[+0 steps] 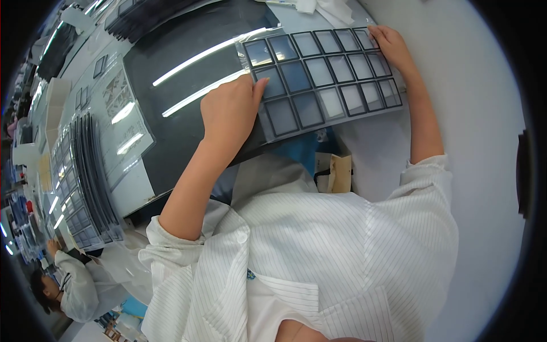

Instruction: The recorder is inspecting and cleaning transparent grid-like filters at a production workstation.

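Note:
A clear plastic tray [329, 121] is held up between my two hands, tilted over the table's front edge. Rows of black rectangular frames sit in its compartments, each with a glassy middle. My left hand [231, 108] grips the tray's left edge, thumb on top and the other fingers curled out of sight. At the far right corner, my right hand [392, 47] pinches the tray's rim. Below the tray's left part lies a dark, shiny mat [176, 128] that mirrors the ceiling lights.
A stack of similar filled trays [85, 182] stands on the table at the left. More dark trays [142, 17] lie at the back. A printed sheet [122, 108] rests beside the mat. An open cardboard box [341, 174] is under the table. Another person [80, 285] works at the lower left.

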A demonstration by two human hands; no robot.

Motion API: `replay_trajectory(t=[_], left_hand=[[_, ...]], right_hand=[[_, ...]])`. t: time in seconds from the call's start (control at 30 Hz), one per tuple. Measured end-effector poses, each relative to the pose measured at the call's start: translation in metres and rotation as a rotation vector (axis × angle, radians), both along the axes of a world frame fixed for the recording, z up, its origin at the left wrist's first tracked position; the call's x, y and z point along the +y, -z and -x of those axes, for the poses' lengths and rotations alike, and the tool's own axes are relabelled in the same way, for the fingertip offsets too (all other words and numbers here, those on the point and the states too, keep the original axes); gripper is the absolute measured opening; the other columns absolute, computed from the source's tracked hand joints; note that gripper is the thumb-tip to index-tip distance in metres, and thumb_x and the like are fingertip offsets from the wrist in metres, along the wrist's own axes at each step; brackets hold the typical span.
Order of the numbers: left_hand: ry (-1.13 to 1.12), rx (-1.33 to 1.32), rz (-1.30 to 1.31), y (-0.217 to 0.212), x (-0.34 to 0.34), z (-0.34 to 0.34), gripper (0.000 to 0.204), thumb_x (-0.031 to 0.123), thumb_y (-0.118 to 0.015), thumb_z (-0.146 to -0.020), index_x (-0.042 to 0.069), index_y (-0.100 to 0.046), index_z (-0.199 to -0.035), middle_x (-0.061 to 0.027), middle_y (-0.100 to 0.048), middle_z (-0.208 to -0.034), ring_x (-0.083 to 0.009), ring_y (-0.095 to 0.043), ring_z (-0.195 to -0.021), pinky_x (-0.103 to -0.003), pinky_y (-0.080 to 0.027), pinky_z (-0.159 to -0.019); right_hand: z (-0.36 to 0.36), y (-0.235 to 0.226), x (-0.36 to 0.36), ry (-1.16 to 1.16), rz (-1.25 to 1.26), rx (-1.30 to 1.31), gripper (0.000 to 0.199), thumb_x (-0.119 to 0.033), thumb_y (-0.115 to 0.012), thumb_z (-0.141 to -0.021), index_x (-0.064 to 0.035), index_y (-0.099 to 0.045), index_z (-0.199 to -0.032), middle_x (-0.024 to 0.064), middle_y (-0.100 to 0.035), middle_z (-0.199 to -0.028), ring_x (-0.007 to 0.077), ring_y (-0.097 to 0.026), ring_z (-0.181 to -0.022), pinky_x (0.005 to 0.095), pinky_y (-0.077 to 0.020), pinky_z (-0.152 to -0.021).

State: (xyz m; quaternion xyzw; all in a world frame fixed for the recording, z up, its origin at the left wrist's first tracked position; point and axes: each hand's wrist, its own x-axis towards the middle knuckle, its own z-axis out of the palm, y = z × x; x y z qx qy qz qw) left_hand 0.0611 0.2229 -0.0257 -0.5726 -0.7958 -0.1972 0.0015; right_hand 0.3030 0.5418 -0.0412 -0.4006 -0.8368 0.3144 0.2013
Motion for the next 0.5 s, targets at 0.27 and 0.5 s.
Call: replay_trajectory(t=[0.27, 0.5], left_hand=[[0.026, 0.143, -0.06, 0.0048, 0.0003, -0.0011, 0.037, 0.036, -0.06, -0.09, 0.007, -0.059, -0.067, -0.0096, -0.057, -0.051, -0.0274, -0.06, -0.048, -0.035, -0.046, -0.044], [-0.009, 0.106, -0.01, 0.0028, -0.0017, -0.0026, 0.04, 0.036, -0.057, -0.092, 0.006, -0.054, -0.066, -0.0126, -0.059, -0.058, -0.032, -0.059, -0.053, -0.04, -0.045, -0.047]], right_hand=[[0.0001, -0.0022, -0.005, 0.015, 0.003, -0.001, 0.039, -0.038, -0.052, -0.097, -0.0046, -0.059, -0.079, -0.0032, -0.048, -0.06, 0.0058, -0.044, -0.054, 0.0228, -0.0373, -0.051], [0.0025, -0.0046, -0.0094, 0.015, -0.002, -0.008, 0.039, -0.04, -0.052, -0.096, -0.0049, -0.06, -0.081, -0.0032, -0.048, -0.06, 0.0058, -0.045, -0.054, 0.023, -0.0376, -0.051]])
